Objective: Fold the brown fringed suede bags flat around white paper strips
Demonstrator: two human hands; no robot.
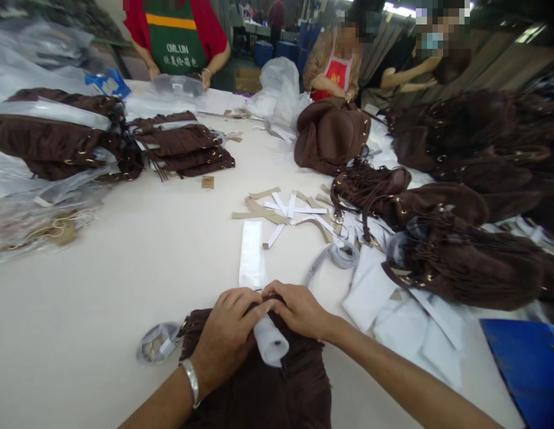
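Note:
A dark brown suede-like bag (263, 402) lies in front of me at the table's near edge. My left hand (227, 330) is closed on its upper edge, thumb toward the middle. From the other side my right hand (299, 310) pinches the same edge, and the fingertips of both hands nearly meet. Between them a rolled white foam sheet (271, 342) sticks out toward me over the bag. Just beyond my fingers lies a flat white strip (251, 253). A clear-wrapped coil (158, 344) rests left of the bag. What my fingertips pinch exactly is hidden.
Brown bags are stacked at left (62, 134) and heaped at right (473, 256). Cut paper strips (290, 208), a clear coil (343, 255) and white sheets (375, 286) lie right of centre. A blue board (527, 363) is near right. Several people stand across the table.

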